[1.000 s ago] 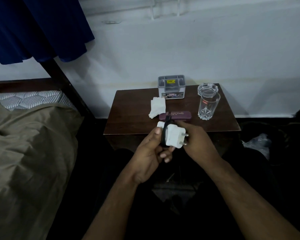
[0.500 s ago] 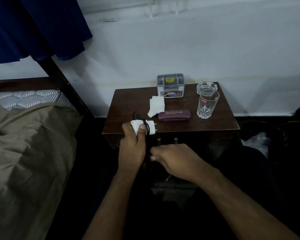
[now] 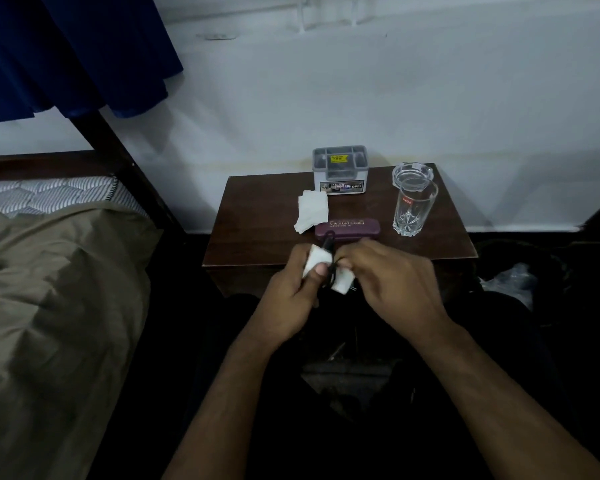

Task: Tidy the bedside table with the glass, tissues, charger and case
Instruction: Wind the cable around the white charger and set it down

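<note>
At frame centre, over table (image 3: 257,251) front edge | we had charger (image 3: 342,284) clamped in left hand (image 3: 291,289), right hand (image 3: 392,271) pinching its black cable (image 3: 330,268) | advice: wrap snug, tuck end, park beside case (image 3: 347,227).

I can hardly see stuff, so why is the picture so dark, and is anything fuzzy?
Head view: the room is dimly lit, so the floor below the bedside table goes nearly black; the white wall stays brightest. The glass and case look fairly sharp; the charger between the left hand and right hand is slightly smeared.
</note>
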Tool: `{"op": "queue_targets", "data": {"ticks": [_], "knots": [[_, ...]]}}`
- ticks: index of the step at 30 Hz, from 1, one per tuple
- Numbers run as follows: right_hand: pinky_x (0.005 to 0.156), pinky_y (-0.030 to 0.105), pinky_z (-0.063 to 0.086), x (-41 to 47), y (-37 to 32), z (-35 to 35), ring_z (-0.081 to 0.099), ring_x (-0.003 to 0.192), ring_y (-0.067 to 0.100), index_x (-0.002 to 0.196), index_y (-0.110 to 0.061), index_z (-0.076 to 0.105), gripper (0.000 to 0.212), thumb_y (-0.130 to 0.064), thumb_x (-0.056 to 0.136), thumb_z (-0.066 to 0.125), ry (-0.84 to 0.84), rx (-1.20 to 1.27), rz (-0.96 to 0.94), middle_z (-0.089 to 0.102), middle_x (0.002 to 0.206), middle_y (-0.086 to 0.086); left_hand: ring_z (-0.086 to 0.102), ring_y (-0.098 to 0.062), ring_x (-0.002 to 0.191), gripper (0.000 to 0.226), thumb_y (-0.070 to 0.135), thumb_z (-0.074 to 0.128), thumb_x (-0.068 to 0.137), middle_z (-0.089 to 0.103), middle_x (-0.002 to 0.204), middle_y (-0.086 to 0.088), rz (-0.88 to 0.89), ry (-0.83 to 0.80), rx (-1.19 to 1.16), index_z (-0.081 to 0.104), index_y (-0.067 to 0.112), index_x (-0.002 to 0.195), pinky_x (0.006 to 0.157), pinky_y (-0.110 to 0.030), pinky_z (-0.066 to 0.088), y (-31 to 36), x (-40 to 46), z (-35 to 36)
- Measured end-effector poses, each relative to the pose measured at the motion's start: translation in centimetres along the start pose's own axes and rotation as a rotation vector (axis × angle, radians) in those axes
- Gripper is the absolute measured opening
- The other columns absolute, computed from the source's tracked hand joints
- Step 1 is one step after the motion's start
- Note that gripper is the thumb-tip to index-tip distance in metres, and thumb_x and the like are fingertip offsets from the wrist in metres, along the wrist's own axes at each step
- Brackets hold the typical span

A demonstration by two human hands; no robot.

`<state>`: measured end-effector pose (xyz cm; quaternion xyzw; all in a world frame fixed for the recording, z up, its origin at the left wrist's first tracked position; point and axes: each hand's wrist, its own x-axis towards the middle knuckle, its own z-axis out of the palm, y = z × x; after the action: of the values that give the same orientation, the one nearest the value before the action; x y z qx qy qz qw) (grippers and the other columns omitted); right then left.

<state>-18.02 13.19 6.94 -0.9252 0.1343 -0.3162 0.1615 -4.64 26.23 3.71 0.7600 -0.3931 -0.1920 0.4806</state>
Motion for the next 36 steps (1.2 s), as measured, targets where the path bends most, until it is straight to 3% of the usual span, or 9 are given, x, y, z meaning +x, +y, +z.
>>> {"op": "queue_targets", "data": {"ticks": [6, 8, 10, 14, 17, 21, 27, 31, 36], "knots": [[0.067, 0.042, 0.055, -0.1, 3.0, 1.2, 0.067, 0.074, 0.017, 0.095, -0.019, 0.060, 0.034, -0.047, 0.104, 0.044, -0.072, 0.269, 0.338, 0.068, 0.077, -0.002, 0.050, -0.010, 0.059, 0.033, 0.051, 0.046, 0.101, 0.059, 0.078, 0.003, -0.062, -0.215, -0.449, 0.056, 0.026, 0.121, 0.054, -0.023, 0.038, 1.1, -1.0, 0.7], [0.078, 0.041, 0.056, 0.0, 2.7, 2.1, 0.068, 0.083, 0.007, 0.095, -0.023, 0.068, 0.013, -0.025, 0.099, 0.056, -0.183, 0.578, 0.375, 0.073, 0.084, -0.003, 0.050, -0.007, 0.056, 0.042, 0.055, 0.047, 0.098, 0.061, 0.078, -0.001, -0.063, -0.212, -0.636, 0.057, 0.023, 0.125, 0.053, -0.023, 0.038, 1.3, -1.2, 0.9], [0.090, 0.031, 0.056, 0.1, 1.8, 2.9, 0.072, 0.095, 0.005, 0.102, -0.035, 0.073, 0.035, -0.007, 0.094, 0.053, -0.268, 0.658, 0.361, 0.078, 0.095, -0.009, 0.048, -0.008, 0.055, 0.042, 0.057, 0.049, 0.096, 0.061, 0.076, -0.001, -0.048, -0.175, -0.771, 0.059, 0.027, 0.125, 0.052, -0.024, 0.039, 1.4, -1.3, 1.1], [0.084, 0.048, 0.057, -0.5, 0.5, 5.3, 0.071, 0.097, 0.041, 0.111, -0.024, 0.051, 0.013, -0.022, 0.100, 0.046, -0.650, 0.185, 0.182, 0.073, 0.105, 0.015, 0.050, 0.001, 0.052, 0.035, 0.057, 0.046, 0.097, 0.062, 0.072, 0.016, -0.035, 0.047, -0.636, 0.053, 0.032, 0.120, 0.049, -0.018, 0.041, 1.3, -1.1, 0.9], [0.072, 0.046, 0.057, -1.1, -1.1, 6.0, 0.070, 0.091, 0.042, 0.123, -0.025, 0.040, 0.024, -0.026, 0.100, 0.047, -0.758, 0.021, 0.030, 0.070, 0.104, 0.015, 0.061, -0.001, 0.055, 0.031, 0.053, 0.042, 0.101, 0.065, 0.073, 0.015, 0.007, 0.240, -0.283, 0.044, 0.025, 0.114, 0.046, -0.016, 0.047, 0.7, -0.8, 0.1], [0.065, 0.041, 0.055, -0.8, -2.3, 5.2, 0.071, 0.084, 0.035, 0.107, -0.021, 0.047, 0.023, -0.042, 0.105, 0.041, -0.636, 0.032, -0.131, 0.071, 0.094, 0.007, 0.064, 0.006, 0.068, 0.017, 0.049, 0.041, 0.104, 0.061, 0.077, 0.016, -0.085, 0.414, 0.088, 0.037, 0.032, 0.105, 0.052, -0.011, 0.043, -0.6, -0.5, -1.2], [0.053, 0.033, 0.050, -0.4, -1.0, 2.8, 0.071, 0.072, 0.016, 0.086, -0.025, 0.069, 0.035, -0.049, 0.100, 0.049, -0.167, -0.074, -0.280, 0.072, 0.078, -0.007, 0.068, -0.042, 0.094, 0.031, 0.053, 0.035, 0.104, 0.072, 0.101, -0.015, -0.097, 0.235, 0.321, 0.037, 0.026, 0.118, 0.077, -0.048, 0.054, -1.1, -0.4, -1.0], [0.069, 0.032, 0.054, 0.0, 0.6, 1.6, 0.071, 0.083, 0.009, 0.092, -0.029, 0.076, 0.032, -0.051, 0.100, 0.055, 0.030, 0.081, -0.082, 0.074, 0.088, -0.011, 0.071, -0.029, 0.087, 0.021, 0.044, 0.044, 0.105, 0.072, 0.093, -0.006, -0.053, 0.031, 0.183, 0.043, 0.028, 0.118, 0.079, -0.046, 0.056, -1.0, -0.2, -0.6], [0.072, 0.036, 0.056, 0.5, 2.3, 0.9, 0.068, 0.079, 0.004, 0.092, -0.030, 0.072, 0.020, -0.047, 0.095, 0.062, 0.129, 0.187, 0.184, 0.072, 0.084, -0.016, 0.061, -0.017, 0.062, 0.020, 0.048, 0.046, 0.104, 0.067, 0.080, -0.003, -0.049, -0.209, -0.201, 0.053, 0.035, 0.117, 0.054, -0.023, 0.044, -0.3, -0.4, 0.1]]}}
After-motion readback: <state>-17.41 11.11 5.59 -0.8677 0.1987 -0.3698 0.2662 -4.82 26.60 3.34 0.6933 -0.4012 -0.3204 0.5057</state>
